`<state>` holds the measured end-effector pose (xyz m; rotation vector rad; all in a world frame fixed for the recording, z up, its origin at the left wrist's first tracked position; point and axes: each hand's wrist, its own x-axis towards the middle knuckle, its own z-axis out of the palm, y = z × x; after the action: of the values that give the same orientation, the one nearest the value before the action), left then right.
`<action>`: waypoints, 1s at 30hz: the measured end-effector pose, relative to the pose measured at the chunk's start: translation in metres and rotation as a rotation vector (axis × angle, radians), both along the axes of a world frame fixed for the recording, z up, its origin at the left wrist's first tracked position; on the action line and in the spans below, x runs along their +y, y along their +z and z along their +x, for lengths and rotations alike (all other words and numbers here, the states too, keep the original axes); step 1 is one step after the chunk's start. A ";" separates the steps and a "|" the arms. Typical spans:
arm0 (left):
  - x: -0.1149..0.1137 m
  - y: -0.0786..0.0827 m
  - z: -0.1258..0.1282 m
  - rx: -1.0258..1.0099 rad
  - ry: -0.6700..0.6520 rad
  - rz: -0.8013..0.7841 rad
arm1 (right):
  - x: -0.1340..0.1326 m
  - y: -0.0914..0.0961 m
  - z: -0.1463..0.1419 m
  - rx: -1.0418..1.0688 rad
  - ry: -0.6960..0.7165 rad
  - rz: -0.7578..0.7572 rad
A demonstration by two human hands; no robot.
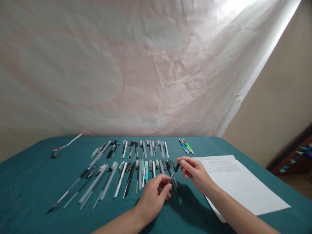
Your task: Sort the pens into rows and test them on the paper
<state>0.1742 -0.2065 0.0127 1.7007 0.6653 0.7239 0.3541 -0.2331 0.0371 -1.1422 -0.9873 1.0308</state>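
Note:
A pen [175, 172] with a clear barrel and a black grip slants above the table, held between my two hands. My left hand [153, 196] is closed with its fingertips around the lower, clear end. The thumb and fingers of my right hand [196, 172] pinch the upper end, by the black part; its very tip is small and partly covered by the fingers. Just behind and left of my hands lie rows of pens, among them a light-blue pen [146, 171], a black pen [129, 179] and a white pen [120, 180], with caps and refills beside several.
White paper sheets [241, 188], one with handwriting, lie under and beyond my right forearm. Blue and green pens [186, 146] sit together at the back right. A dark small object with a white strip [54, 154] is far left. A pale sheet [151, 65] hangs behind the green-covered table [26, 195].

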 end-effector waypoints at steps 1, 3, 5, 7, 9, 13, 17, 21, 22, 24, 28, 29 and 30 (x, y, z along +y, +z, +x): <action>0.000 0.001 0.000 0.003 -0.001 0.006 | 0.000 -0.001 0.000 -0.004 -0.014 0.008; -0.001 0.002 -0.001 0.006 -0.006 0.021 | 0.000 -0.001 0.000 0.007 -0.016 0.021; -0.001 0.002 -0.001 0.005 -0.006 0.032 | -0.001 0.000 -0.001 0.040 0.032 0.021; -0.001 0.002 -0.001 0.005 -0.007 0.034 | -0.003 0.002 -0.003 0.075 0.081 0.015; -0.001 0.001 -0.001 0.008 -0.003 0.032 | -0.004 0.003 -0.005 0.081 0.094 0.009; -0.001 -0.001 0.000 0.028 -0.004 0.034 | -0.003 0.001 -0.005 0.005 0.017 0.005; -0.001 -0.002 0.001 0.033 -0.009 0.046 | -0.001 -0.005 -0.004 -0.028 -0.056 -0.004; 0.000 0.000 0.004 0.025 0.006 0.026 | -0.003 -0.006 -0.006 0.056 0.010 0.007; 0.000 0.000 0.004 0.032 0.003 0.019 | -0.004 -0.006 -0.006 0.065 0.020 0.016; 0.000 0.000 0.005 0.046 -0.003 0.013 | -0.005 -0.006 -0.007 0.037 0.006 0.034; -0.001 -0.001 0.005 0.042 0.002 0.037 | -0.005 -0.006 -0.006 -0.073 -0.079 0.044; -0.002 -0.002 0.004 0.041 0.005 0.044 | -0.005 -0.005 -0.005 -0.098 -0.093 0.039; -0.002 -0.002 0.004 0.041 0.008 0.048 | -0.006 -0.005 -0.005 -0.124 -0.101 0.033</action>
<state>0.1785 -0.2083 0.0106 1.7616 0.6881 0.7173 0.3492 -0.2388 0.0323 -1.2283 -1.0295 0.8682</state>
